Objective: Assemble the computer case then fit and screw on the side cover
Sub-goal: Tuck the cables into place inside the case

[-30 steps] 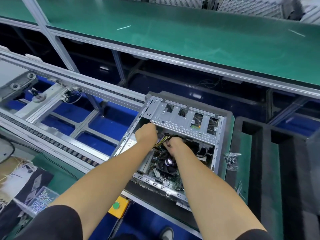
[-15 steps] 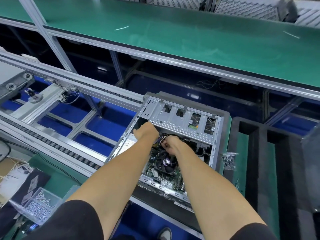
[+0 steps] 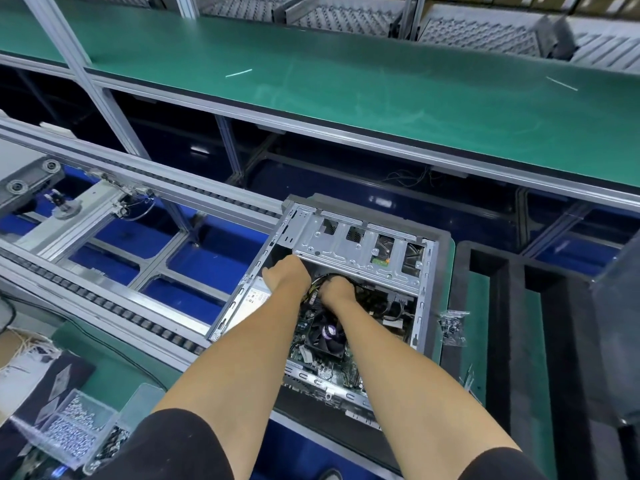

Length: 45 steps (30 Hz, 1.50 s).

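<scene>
An open grey computer case (image 3: 420,306) lies on its side on a green-topped pallet (image 3: 448,271), its motherboard and black CPU fan (image 3: 327,336) showing. Both my hands reach inside, just under the silver drive cage (image 3: 349,242). My left hand (image 3: 287,273) is curled near the cage's left end; what its fingers hold is hidden. My right hand (image 3: 337,287) grips a bundle of black cables (image 3: 332,277) beside the fan. The side cover is not clearly in view.
A small bag of screws (image 3: 452,327) lies on the pallet right of the case. A black foam tray (image 3: 512,341) stands at the right. A clear box of screws (image 3: 74,427) sits at the lower left. Conveyor rails (image 3: 138,188) run along the left, with a green shelf (image 3: 346,95) above.
Both hands stayed inside the case, shifting slightly toward the drive cage. My right hand has closed further round the cable bundle. The view has drifted a little.
</scene>
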{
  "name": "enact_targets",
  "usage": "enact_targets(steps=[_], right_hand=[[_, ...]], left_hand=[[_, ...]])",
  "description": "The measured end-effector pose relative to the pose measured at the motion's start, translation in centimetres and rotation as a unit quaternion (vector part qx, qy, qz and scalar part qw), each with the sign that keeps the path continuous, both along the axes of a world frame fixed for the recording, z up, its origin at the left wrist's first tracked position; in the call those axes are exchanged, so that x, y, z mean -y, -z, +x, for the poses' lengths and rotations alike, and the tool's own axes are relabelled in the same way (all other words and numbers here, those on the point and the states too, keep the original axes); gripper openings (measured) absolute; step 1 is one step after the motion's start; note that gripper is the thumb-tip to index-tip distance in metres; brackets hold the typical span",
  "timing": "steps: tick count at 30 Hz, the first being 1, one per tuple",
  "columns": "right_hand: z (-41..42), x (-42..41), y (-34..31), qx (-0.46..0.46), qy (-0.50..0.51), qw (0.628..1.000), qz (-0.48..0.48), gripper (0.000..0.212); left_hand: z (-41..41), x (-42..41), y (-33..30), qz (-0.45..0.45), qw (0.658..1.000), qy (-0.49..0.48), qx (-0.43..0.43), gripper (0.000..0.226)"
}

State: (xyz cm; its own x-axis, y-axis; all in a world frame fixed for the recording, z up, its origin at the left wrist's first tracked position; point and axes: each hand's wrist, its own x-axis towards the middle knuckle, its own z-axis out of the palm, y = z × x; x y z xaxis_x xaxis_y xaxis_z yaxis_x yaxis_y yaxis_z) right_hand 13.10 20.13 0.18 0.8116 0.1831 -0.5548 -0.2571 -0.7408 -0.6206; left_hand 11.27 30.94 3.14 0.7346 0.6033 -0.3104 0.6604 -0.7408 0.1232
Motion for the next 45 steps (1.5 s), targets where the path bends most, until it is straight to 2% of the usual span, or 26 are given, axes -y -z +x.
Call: enact_targets(steps=[3,6,9,13,19,23,28,34,41,43,45], right_hand=[[-0.7,0.0,0.1,-0.046,0.071,0.991,0.101,0.028],[-1.3,0.4,0.1,-0.051,0.116,0.976,0.179,0.028],[-1.7,1.4,0.3,-0.004,0.094,0.971,0.221,0.027],[-1.9,1.9,0.8,0.031,0.075,0.967,0.242,0.014],[-1.6,1.6,1.3,-0.018,0.085,0.946,0.313,0.017],[-1.3,1.0,1.8,-0.008,0.088,0.947,0.307,0.022],[-1.2,0.1,2.4,0.044,0.113,0.959,0.257,0.025],[-1.0,-0.7,2.9,0.066,0.112,0.964,0.231,0.031],[-0.6,-0.3,3.2,0.035,0.110,0.970,0.216,0.023],[-0.4,-0.4,3.3,0.040,0.116,0.972,0.202,0.025],[-0.3,-0.5,3.2,0.042,0.125,0.970,0.203,0.019]], left_hand=[[-0.2,0.0,0.1,0.004,1.000,0.024,-0.012,0.020],[-0.4,-0.3,-0.2,-0.018,0.998,0.056,-0.015,0.023],[-0.9,-0.8,-0.7,-0.045,0.994,0.100,-0.021,0.028],[-1.2,-1.5,-1.3,-0.075,0.988,0.136,-0.018,0.029],[-1.0,-3.2,-1.5,-0.167,0.974,0.138,0.069,0.010],[-0.5,-4.3,-1.5,-0.224,0.953,0.199,0.046,0.012],[0.0,-5.6,-1.5,-0.213,0.933,0.290,0.016,0.018],[0.4,-6.1,-0.9,-0.258,0.921,0.292,0.022,0.014],[-0.1,-5.5,-0.1,-0.278,0.930,0.232,0.072,0.010],[-0.2,-5.3,0.0,-0.273,0.933,0.224,0.073,0.012],[-0.1,-5.2,0.1,-0.258,0.939,0.216,0.068,0.012]])
